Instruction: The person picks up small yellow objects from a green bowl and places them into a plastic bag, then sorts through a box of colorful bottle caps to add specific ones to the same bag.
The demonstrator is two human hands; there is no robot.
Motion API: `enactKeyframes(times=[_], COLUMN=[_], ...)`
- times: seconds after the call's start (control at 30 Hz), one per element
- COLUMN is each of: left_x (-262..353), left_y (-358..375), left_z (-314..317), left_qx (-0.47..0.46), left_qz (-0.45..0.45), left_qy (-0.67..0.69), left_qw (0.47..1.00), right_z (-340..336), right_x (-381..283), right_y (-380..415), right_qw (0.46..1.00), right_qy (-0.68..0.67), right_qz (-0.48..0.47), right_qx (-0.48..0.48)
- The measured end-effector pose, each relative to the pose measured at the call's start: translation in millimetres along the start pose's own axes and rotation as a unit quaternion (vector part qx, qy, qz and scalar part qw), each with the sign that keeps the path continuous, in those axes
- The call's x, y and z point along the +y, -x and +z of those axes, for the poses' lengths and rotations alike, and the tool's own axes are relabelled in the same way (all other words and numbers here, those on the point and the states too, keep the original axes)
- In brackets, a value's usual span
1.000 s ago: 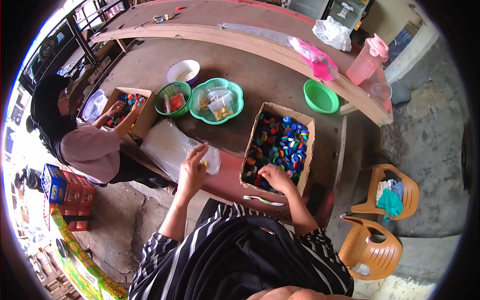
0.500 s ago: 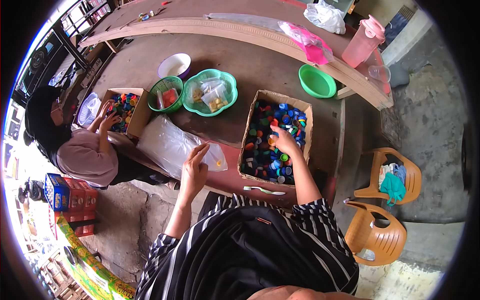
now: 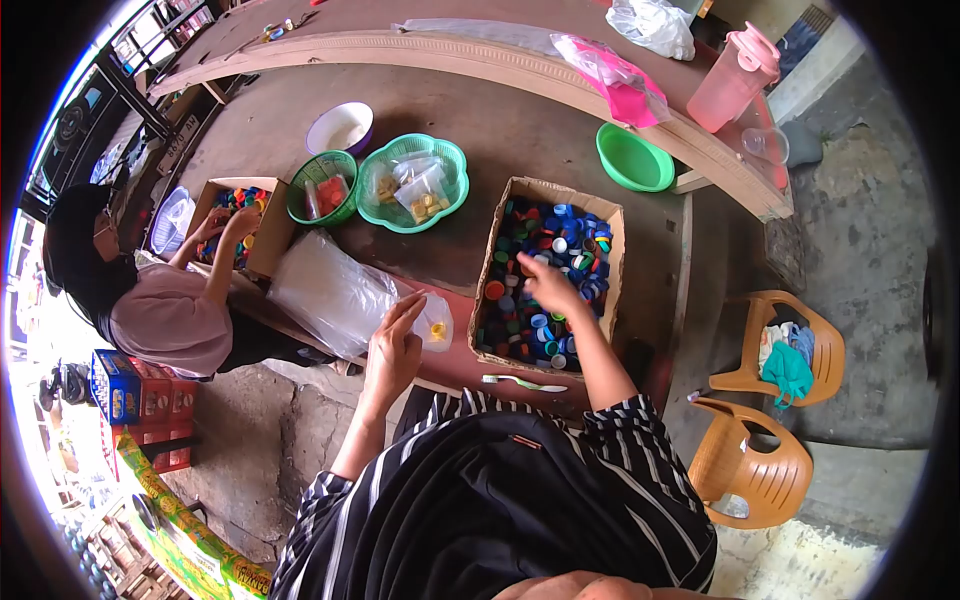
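My right hand (image 3: 545,283) reaches into a cardboard box (image 3: 606,215) filled with several coloured bottle caps (image 3: 560,240); its fingers are pinched over the caps, and whether a cap is between them I cannot tell. My left hand (image 3: 395,345) holds the edge of a small clear plastic bag (image 3: 433,322) with a yellow cap inside. That bag lies beside a stack of clear plastic bags (image 3: 325,290) on the table.
A toothbrush (image 3: 525,382) lies at the table's near edge. Farther off are green baskets (image 3: 412,180) (image 3: 322,186), a white bowl (image 3: 340,127), a green basin (image 3: 633,157) and a pink jug (image 3: 728,75). Another person (image 3: 150,300) works at a second box (image 3: 240,215). Two orange chairs (image 3: 780,350) stand right.
My right hand went from the box's near edge deep into the caps, then drew back slightly toward the middle. My left hand stayed on the small bag.
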State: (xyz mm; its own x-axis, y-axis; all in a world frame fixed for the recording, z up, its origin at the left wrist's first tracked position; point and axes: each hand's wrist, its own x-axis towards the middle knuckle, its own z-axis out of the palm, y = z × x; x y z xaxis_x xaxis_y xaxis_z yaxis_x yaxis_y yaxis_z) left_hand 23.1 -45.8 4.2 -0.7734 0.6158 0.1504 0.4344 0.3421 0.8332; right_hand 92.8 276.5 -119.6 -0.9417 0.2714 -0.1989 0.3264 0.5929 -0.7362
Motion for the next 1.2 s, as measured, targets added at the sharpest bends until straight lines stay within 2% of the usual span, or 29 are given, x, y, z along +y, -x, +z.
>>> enactKeyframes(times=[0.03, 0.1, 0.13, 0.23, 0.3, 0.37, 0.4, 0.5, 0.57, 0.63, 0.7, 0.77, 0.8, 0.83, 0.9, 1.0, 1.1, 1.17, 1.2], left_x=[1, 2, 1, -2, -4, -5, -5, 0, 3, 5, 2, 0, 0, -1, -3, -4, -4, -2, -1], left_y=[-1, 1, -2, -2, -3, -5, -5, -8, -9, -10, -9, -8, -7, -7, -7, -10, -12, -12, -11], left_z=[0, -1, -1, 1, 3, 6, 7, 10, 12, 13, 14, 14, 14, 14, 16, 19, 22, 22, 23], left_qx=[0.002, 0.005, 0.008, 0.007, 0.008, 0.007, 0.005, 0.005, 0.008, 0.013, 0.018, 0.022, 0.023, 0.024, 0.022, 0.019, 0.016, 0.012, 0.01], left_qz=[0.001, -0.004, -0.002, -0.016, -0.021, -0.021, -0.021, -0.012, -0.002, 0.013, 0.013, 0.006, 0.001, -0.004, -0.006, 0.002, 0.011, 0.01, 0.008], left_qy=[0.001, -0.009, -0.014, -0.003, -0.004, -0.006, -0.008, -0.019, -0.027, -0.035, -0.039, -0.041, -0.041, -0.04, -0.035, -0.042, -0.047, -0.045, -0.043], left_qw=[1.0, 1.0, 1.0, 1.0, 1.0, 1.0, 1.0, 1.0, 1.0, 0.999, 0.999, 0.999, 0.999, 0.999, 0.999, 0.999, 0.999, 0.999, 0.999], right_z=[-12, -32, -35, -31, -14, 7, 15, 8, -8, -25, -31, -30, -24, -16, -9, 1, -23, -20, -21], right_x=[0, 3, 6, -7, -16, -13, -12, -2, 7, 12, 11, 3, -3, -6, -19, -12, -22, 20, 20], right_y=[-3, 0, 2, 21, 37, 47, 39, 22, 15, 5, 6, 12, 18, 23, 36, 37, 28, 17, 16], right_qw=[0.999, 0.998, 0.999, 0.981, 0.948, 0.927, 0.914, 0.976, 0.991, 0.998, 0.992, 0.996, 0.989, 0.975, 0.929, 0.94, 0.976, 0.989, 0.985], right_qy=[0.002, -0.01, 0.0, 0.047, 0.064, 0.185, 0.23, 0.04, 0.11, 0.064, 0.04, 0.063, 0.129, 0.189, 0.271, 0.294, 0.172, 0.148, 0.169], right_qz=[0.009, -0.009, -0.013, 0.051, 0.042, -0.014, 0.011, 0.105, 0.012, 0.006, -0.088, -0.063, -0.065, -0.069, 0.011, 0.012, 0.084, -0.002, -0.02], right_qx=[0.043, 0.066, 0.048, -0.181, -0.307, -0.326, -0.335, -0.188, -0.078, -0.021, 0.082, 0.005, -0.031, -0.091, -0.251, -0.172, -0.099, -0.015, 0.036])
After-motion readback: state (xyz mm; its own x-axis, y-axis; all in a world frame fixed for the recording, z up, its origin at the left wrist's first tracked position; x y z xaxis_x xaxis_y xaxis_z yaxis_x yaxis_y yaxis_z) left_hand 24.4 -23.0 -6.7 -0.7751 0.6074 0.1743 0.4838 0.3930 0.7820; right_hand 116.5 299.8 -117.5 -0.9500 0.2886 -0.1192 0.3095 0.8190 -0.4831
